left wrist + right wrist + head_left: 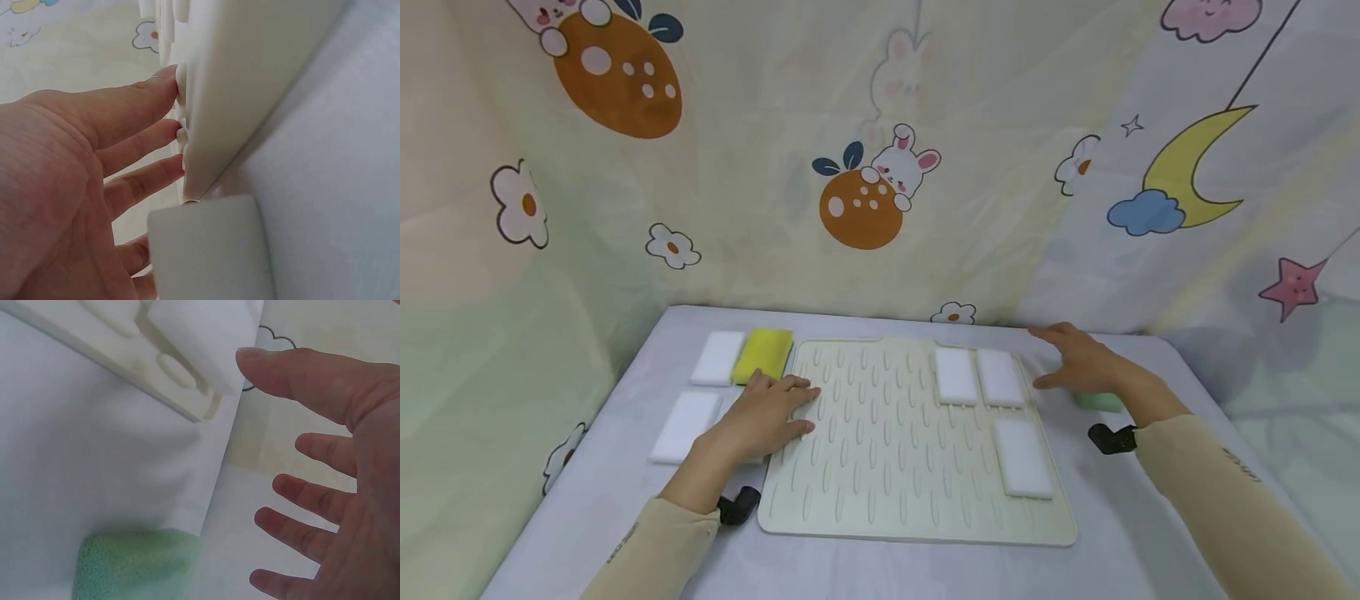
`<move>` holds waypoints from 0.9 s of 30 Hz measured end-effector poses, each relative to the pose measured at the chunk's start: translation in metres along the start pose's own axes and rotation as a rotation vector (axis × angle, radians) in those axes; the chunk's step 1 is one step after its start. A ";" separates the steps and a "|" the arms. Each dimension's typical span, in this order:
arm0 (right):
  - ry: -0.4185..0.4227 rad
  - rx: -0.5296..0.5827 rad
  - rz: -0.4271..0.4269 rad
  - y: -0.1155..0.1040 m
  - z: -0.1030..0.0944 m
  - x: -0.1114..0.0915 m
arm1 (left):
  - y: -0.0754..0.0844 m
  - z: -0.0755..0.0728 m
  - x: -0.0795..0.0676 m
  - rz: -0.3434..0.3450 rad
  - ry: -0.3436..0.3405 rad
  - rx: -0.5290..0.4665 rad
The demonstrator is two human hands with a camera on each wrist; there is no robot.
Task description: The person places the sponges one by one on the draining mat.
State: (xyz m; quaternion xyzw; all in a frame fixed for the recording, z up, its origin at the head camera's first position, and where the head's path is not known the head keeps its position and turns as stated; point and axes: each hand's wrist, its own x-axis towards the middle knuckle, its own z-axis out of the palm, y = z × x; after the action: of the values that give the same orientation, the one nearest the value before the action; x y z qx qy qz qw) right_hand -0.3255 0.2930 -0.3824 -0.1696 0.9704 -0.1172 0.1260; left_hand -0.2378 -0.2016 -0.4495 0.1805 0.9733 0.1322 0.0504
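Note:
A cream board with raised oval ridges (865, 450) lies flat on the table. My left hand (760, 421) is at its left edge, fingers spread; in the left wrist view, the thumb (134, 106) and fingertips touch the ridges near the rim. My right hand (1086, 362) hovers beyond the right edge with fingers apart, holding nothing. Below it is a green sponge (134, 569), partly hidden in the head view. On the board's right side sit three white sponge-like blocks: two at the back (956, 377) and one nearer the front (1024, 458).
Left of the board lie a yellow sponge (764, 354) and white blocks, one at the back (717, 358) and one further forward (687, 425). Another pale block (209, 250) is mostly hidden under my left hand. A patterned cloth wall (760, 275) rises behind the table.

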 end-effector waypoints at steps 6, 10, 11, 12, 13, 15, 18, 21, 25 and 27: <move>-0.013 -0.015 0.021 0.007 -0.001 -0.004 | -0.001 0.001 0.000 -0.001 0.000 -0.005; -0.014 -0.040 0.032 0.012 -0.001 -0.007 | -0.001 0.001 0.000 -0.005 0.002 -0.011; -0.015 -0.046 0.035 0.014 -0.001 -0.008 | 0.000 0.001 0.000 -0.006 0.002 -0.013; -0.017 -0.051 0.040 0.015 -0.001 -0.008 | 0.000 0.001 0.000 -0.008 0.002 -0.016; -0.019 -0.054 0.045 0.017 -0.001 -0.009 | 0.000 0.001 0.000 -0.009 0.001 -0.020; -0.022 -0.055 0.049 0.021 -0.001 -0.010 | 0.001 0.001 0.000 -0.010 0.001 -0.021; -0.025 -0.057 0.047 0.027 -0.001 -0.012 | 0.001 0.000 0.000 -0.012 -0.001 -0.019; -0.031 -0.052 0.044 0.034 -0.001 -0.013 | 0.002 0.000 -0.001 -0.017 -0.002 -0.017; -0.037 -0.037 0.060 0.042 0.000 -0.014 | 0.002 -0.001 -0.002 -0.016 -0.002 -0.017; -0.040 -0.027 0.062 0.046 0.000 -0.015 | 0.002 -0.001 -0.002 -0.014 -0.002 -0.016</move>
State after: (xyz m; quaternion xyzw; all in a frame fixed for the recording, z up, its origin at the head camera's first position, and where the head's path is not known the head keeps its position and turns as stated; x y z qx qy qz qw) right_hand -0.3253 0.3406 -0.3920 -0.1432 0.9740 -0.0968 0.1465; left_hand -0.2350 -0.2008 -0.4479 0.1735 0.9735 0.1393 0.0538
